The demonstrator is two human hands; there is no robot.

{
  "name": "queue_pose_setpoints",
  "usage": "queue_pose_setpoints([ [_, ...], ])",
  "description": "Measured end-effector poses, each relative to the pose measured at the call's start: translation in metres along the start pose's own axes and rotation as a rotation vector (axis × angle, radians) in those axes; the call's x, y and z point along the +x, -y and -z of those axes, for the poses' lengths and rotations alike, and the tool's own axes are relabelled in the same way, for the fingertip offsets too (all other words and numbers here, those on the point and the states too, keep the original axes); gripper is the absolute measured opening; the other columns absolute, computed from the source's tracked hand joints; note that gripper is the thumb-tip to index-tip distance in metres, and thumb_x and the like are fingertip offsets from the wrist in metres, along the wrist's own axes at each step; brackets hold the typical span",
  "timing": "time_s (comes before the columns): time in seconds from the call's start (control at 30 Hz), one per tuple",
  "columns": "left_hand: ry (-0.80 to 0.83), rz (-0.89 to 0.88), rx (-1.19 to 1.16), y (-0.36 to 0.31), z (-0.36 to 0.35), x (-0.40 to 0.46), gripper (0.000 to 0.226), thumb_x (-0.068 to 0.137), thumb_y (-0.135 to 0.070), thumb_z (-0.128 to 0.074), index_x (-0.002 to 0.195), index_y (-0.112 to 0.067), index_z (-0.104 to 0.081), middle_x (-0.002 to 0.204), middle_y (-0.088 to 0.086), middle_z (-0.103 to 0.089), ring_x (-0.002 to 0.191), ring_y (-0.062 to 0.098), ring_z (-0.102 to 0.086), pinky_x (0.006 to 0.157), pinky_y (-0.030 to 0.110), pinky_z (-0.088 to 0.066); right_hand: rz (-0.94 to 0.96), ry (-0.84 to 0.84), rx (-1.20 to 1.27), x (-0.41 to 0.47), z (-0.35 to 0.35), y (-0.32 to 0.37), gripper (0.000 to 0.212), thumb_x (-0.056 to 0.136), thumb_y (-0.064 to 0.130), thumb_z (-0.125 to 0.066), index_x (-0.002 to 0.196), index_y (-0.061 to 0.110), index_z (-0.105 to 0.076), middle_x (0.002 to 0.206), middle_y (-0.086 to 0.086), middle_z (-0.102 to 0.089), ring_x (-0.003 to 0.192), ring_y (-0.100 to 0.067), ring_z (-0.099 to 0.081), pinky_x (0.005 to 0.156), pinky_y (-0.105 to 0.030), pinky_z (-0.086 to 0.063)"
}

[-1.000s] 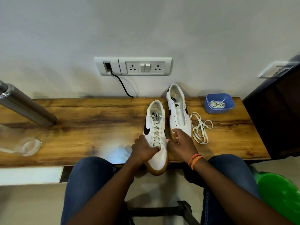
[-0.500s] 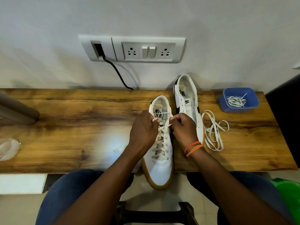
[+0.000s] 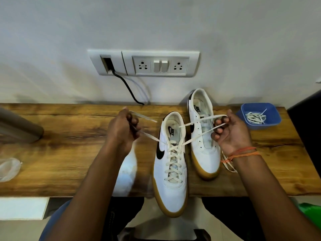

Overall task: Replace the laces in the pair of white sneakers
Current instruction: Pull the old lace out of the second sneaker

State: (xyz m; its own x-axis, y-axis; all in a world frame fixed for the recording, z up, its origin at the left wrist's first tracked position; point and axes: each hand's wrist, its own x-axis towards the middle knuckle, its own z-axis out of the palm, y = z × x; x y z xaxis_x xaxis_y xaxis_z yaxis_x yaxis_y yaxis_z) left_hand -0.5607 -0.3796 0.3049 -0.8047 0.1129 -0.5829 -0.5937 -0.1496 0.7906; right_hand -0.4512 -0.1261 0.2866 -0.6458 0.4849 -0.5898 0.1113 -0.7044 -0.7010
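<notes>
I had the laced sneaker (image 3: 171, 164) in front of me on the wooden bench (image 3: 69, 150), its toe hanging over the near edge. My left hand (image 3: 121, 131) was clenched round one end of its lace (image 3: 173, 159), drawn out to the left of that sneaker, and my right hand (image 3: 229, 134) gripped the other end, drawn out to its right, so the two ends crossed above the tongue. By my judgement this sneaker was laced to the top and only wanted its ends tied. The second sneaker (image 3: 204, 136), just right of the laced sneaker and set a little farther back, showed bare eyelets and no lace, so that one was all yet to do. A loose lace (image 3: 229, 165) lay on the bench beyond it, partly hidden under my right wrist. Farther right stood a blue tub (image 3: 272, 119) holding more lace. The count: two sneakers, one laced; two hands, both gripping; one loose lace; one tub
</notes>
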Motion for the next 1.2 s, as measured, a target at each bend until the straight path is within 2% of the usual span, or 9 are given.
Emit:
queue_pose_setpoints([
  [0.13,-0.098,-0.234,0.528,0.002,0.009,0.003,0.027,0.102,-0.022,-0.040,0.082,-0.012,-0.056,0.066,0.003,-0.054,0.053,0.015,-0.043,0.049,0.026,-0.031,0.126,-0.054,-0.124,0.004,0.003,0.003,0.039,0.100,0.037,-0.046,0.065,0.021,-0.044,0.051,0.003,-0.045,0.039,-0.010,-0.033,0.043,-0.019,-0.026],
  [0.27,-0.013,-0.256,0.947,0.019,0.002,0.005,0.019,0.099,-0.023,-0.048,0.102,-0.008,-0.058,0.094,0.007,-0.064,0.078,0.021,-0.061,0.070,0.038,-0.054,0.321,-0.050,-0.723,0.008,0.003,-0.011,0.028,0.096,0.027,-0.057,0.073,0.012,-0.062,0.050,0.001,-0.050,0.040,-0.010,-0.039,0.045,-0.023,-0.032],
  [0.33,0.033,-0.214,1.074,0.028,-0.003,0.003,0.030,0.098,-0.027,-0.051,0.120,-0.007,-0.053,0.110,0.009,-0.060,0.097,0.026,-0.060,0.085,0.042,-0.052,0.389,0.037,-0.977,0.006,0.002,-0.023,0.026,0.095,0.025,-0.059,0.077,0.007,-0.066,0.056,-0.001,-0.059,0.043,-0.008,-0.047,0.051,-0.024,-0.037],
  [0.43,0.003,-0.463,1.281,0.038,-0.009,0.003,0.038,0.093,-0.024,-0.057,0.128,-0.010,-0.055,0.125,0.015,-0.054,0.115,0.035,-0.050,0.097,0.040,-0.039,0.560,0.187,-1.246,0.001,-0.001,-0.042,0.021,0.093,0.020,-0.063,0.079,0.004,-0.068,0.064,-0.003,-0.064,0.053,-0.010,-0.056,0.055,-0.024,-0.040],
  [0.57,0.209,-0.753,1.188,0.039,-0.014,-0.004,0.012,0.087,-0.019,-0.066,0.094,-0.022,-0.075,0.083,-0.006,-0.051,0.086,0.015,-0.052,0.075,0.032,-0.039,0.612,0.278,-1.450,0.003,0.002,-0.044,0.025,0.091,0.022,-0.066,0.067,0.019,-0.061,0.063,0.001,-0.060,0.062,-0.015,-0.057,0.059,-0.027,-0.040],
  [0.77,0.367,-0.907,1.346,0.065,-0.027,-0.013,0.015,0.089,-0.025,-0.066,0.098,-0.025,-0.079,0.096,0.003,-0.067,0.098,0.018,-0.052,0.086,0.035,-0.037,0.406,0.071,-1.063,-0.005,-0.005,-0.041,0.014,0.086,0.024,-0.073,0.093,0.013,-0.064,0.074,-0.006,-0.066,0.047,-0.018,-0.062,0.040,-0.028,-0.049],
  [0.87,0.404,-0.835,1.289,0.071,-0.031,-0.013,0.015,0.089,-0.019,-0.064,0.092,-0.023,-0.078,0.093,0.000,-0.065,0.094,0.013,-0.054,0.085,0.034,-0.045,0.596,-0.022,-1.057,0.004,-0.007,-0.039,0.008,0.090,0.027,-0.067,0.091,0.019,-0.067,0.086,-0.003,-0.066,0.068,-0.025,-0.066,0.059,-0.036,-0.056],
  [1.0,0.366,-0.750,1.174,0.070,-0.035,-0.015,0.010,0.084,-0.012,-0.068,0.083,-0.017,-0.077,0.087,-0.003,-0.059,0.089,0.003,-0.047,0.078,0.021,-0.042,0.806,-0.060,-1.171,0.006,-0.002,-0.035,0.010,0.092,0.014,-0.062,0.089,0.017,-0.071,0.092,-0.001,-0.064,0.084,-0.015,-0.060,0.073,-0.015,-0.043],
  [1.2,0.353,-0.715,1.178,0.070,-0.041,-0.020,0.009,0.079,-0.007,-0.066,0.073,-0.007,-0.073,0.076,-0.001,-0.061,0.093,0.004,-0.042,0.066,0.012,-0.032,0.745,0.425,-1.391,-0.008,-0.008,-0.049,0.023,0.096,0.016,-0.058,0.113,0.022,-0.073,0.091,0.004,-0.067,0.086,-0.007,-0.060,0.074,-0.025,-0.048],
])
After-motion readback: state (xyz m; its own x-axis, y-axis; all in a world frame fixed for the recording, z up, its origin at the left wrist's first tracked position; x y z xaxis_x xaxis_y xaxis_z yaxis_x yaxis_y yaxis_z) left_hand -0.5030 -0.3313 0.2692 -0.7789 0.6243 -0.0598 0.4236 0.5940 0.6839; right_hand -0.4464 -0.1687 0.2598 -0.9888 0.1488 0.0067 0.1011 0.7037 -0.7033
